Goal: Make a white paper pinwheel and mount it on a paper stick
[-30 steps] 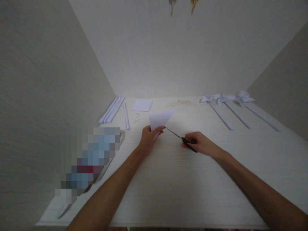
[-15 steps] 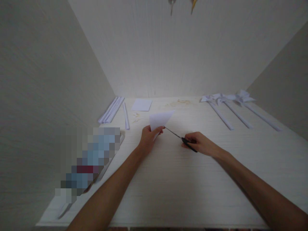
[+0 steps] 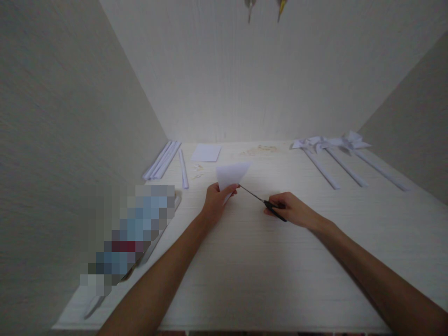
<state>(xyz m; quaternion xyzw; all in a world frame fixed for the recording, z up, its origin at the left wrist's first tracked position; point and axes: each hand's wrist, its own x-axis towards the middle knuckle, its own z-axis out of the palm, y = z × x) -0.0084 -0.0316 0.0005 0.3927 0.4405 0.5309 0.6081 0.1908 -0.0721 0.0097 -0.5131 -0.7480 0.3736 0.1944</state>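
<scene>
Your left hand (image 3: 215,203) pinches the lower corner of a folded white paper triangle (image 3: 231,174), held upright above the table (image 3: 266,261); your right hand (image 3: 293,208) has its fingers closed around the black handles of the scissors (image 3: 263,202), blade tips touching the paper just beside your left thumb. Risks, as judged: a nick to that thumb from blades this close, or a wandering cut because the sheet hangs unsupported. Count: one flat sheet (image 3: 206,152), three pinwheels on sticks (image 3: 331,151), and about five rolled paper sticks (image 3: 164,160) at left.
</scene>
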